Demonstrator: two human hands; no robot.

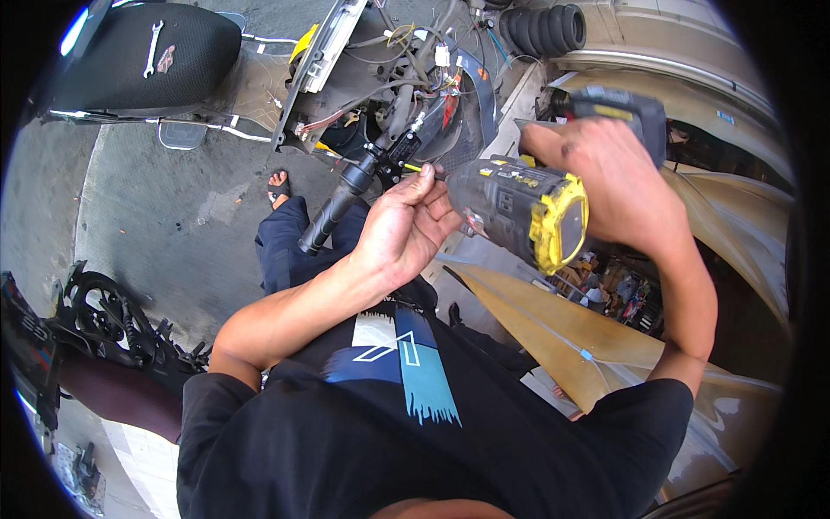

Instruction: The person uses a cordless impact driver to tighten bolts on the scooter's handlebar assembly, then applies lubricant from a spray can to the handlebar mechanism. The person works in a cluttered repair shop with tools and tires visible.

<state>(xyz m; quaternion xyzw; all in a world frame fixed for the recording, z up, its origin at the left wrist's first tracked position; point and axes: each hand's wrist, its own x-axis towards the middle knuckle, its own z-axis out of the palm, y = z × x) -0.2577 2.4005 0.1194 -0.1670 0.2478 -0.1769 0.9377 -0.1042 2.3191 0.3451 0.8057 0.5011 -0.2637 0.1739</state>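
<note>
My right hand (609,164) is wrapped round the handle of a black and yellow cordless drill (506,203), whose nose points left toward the handlebar. In front of the drill's nose, my left hand (406,229) has thumb and fingers closed round a slim yellow driver bit (413,167). The bit's tip reaches the black lever bracket (399,151) on the motorcycle's handlebar; whether it sits in a screw is too small to tell. Beside my left wrist, the black rubber handlebar grip (328,216) slants down to the left.
Bare wiring (424,65) and stripped front parts lie beyond the handlebar. A wrench (154,49) rests on the black seat (143,60) at far left. Tyres (543,31) are stacked at the back. Brownish translucent panels (553,337) stand on the right; another motorcycle (104,320) is at left.
</note>
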